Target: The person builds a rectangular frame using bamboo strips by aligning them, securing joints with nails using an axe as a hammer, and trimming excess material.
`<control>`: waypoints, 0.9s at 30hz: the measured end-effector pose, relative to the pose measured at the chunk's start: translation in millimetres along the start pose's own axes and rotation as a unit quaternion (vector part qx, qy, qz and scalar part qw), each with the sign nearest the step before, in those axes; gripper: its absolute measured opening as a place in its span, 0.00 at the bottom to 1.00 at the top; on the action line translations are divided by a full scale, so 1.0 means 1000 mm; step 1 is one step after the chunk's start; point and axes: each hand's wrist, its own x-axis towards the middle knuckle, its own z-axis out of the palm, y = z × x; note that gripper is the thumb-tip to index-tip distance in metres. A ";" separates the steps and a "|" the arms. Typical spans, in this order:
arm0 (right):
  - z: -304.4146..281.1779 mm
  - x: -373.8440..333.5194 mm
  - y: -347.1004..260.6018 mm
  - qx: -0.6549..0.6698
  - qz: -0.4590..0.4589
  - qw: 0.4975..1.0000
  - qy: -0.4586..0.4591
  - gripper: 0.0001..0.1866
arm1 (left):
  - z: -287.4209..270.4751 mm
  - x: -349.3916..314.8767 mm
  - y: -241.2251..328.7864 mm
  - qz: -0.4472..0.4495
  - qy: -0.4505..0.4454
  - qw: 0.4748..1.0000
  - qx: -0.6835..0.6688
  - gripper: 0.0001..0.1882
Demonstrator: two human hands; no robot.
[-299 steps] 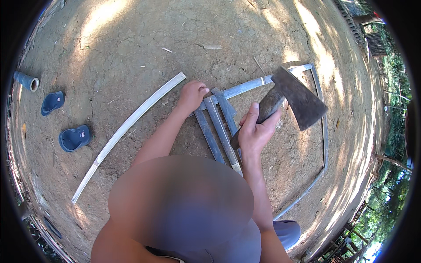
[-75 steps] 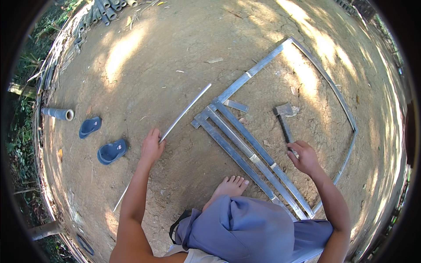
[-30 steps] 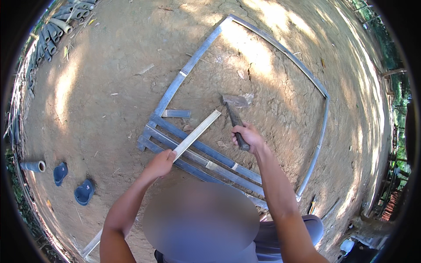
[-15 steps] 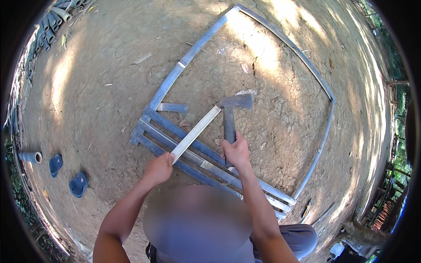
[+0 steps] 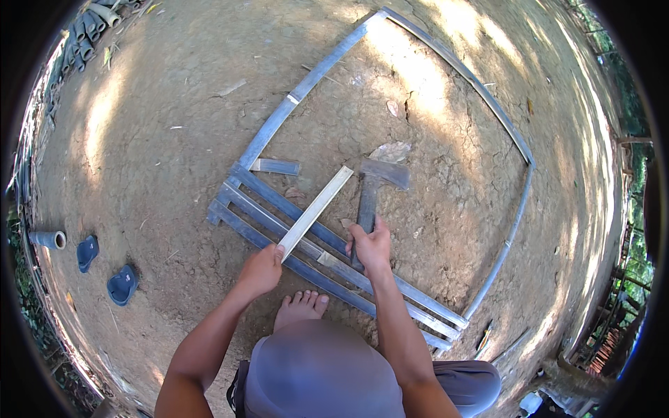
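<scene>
My left hand (image 5: 262, 269) grips the near end of a pale split-bamboo strip (image 5: 315, 211), which slants away over several bamboo slats (image 5: 334, 262). My right hand (image 5: 371, 245) is closed around the dark handle of a hatchet (image 5: 385, 171). The hatchet's blade points right, and its head is just beyond the strip's far end, with a small gap between them. The slats lie side by side at the near edge of a large four-sided bamboo frame (image 5: 268, 129) on the ground. A short bamboo piece (image 5: 279, 166) lies inside the frame's left corner.
My bare foot (image 5: 301, 310) rests beside the nearest slat. Two dark sandals (image 5: 122, 285) and a bamboo tube (image 5: 49, 240) lie at left. Bamboo tubes are piled (image 5: 83, 35) at far left. A small tool (image 5: 485, 336) lies near the right ends of the slats, on cracked dirt.
The hatchet head has shifted slightly right and nearer, parting from the strip's tip. The strip has moved a little to the right with my left hand. My foot has come into view.
</scene>
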 end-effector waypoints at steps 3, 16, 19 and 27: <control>-0.009 -0.002 0.000 -0.233 -0.071 0.970 0.018 0.27 | -0.009 -0.002 0.005 -0.009 -0.002 1.000 0.020 0.23; -0.015 -0.013 -0.025 -0.551 -0.270 0.781 0.116 0.38 | -0.025 0.005 -0.001 0.016 0.011 0.999 0.041 0.22; -0.016 -0.015 -0.023 -0.540 -0.323 0.764 0.143 0.36 | -0.032 0.001 0.010 0.007 0.002 0.999 0.044 0.22; -0.031 -0.007 -0.022 -0.648 -0.265 0.710 0.076 0.38 | -0.036 -0.001 0.017 0.007 -0.001 1.000 0.023 0.21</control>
